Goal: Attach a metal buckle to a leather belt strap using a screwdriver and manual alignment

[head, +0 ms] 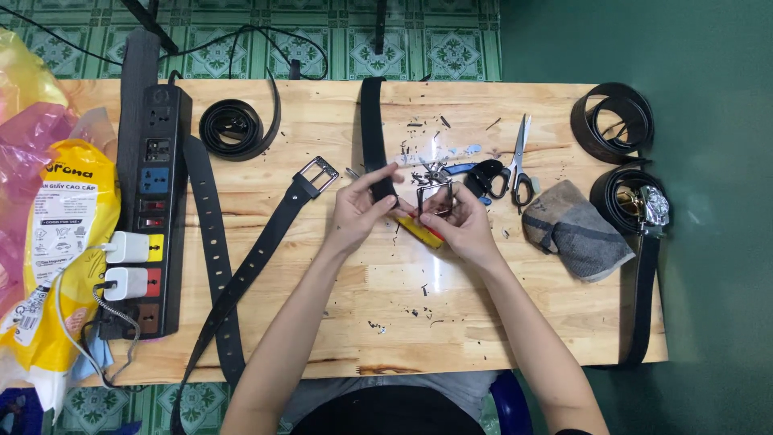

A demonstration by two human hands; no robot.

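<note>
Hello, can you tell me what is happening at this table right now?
A person sits at a wooden table and works on a black belt. The left hand pinches the belt's end, and the right hand holds a metal buckle against it. A yellow tool lies under the hands. Scissors, more belts and a power strip lie around.

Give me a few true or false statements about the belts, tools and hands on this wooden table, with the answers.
1. The left hand pinches the end of a black belt strap. True.
2. The right hand holds a metal buckle. True.
3. The scissors lie left of the power strip. False: they lie far to its right, beyond the hands.
4. Two coiled belts sit at the table's right edge. True.
5. The grey cloth covers the hands. False: it lies apart, to their right.
</note>
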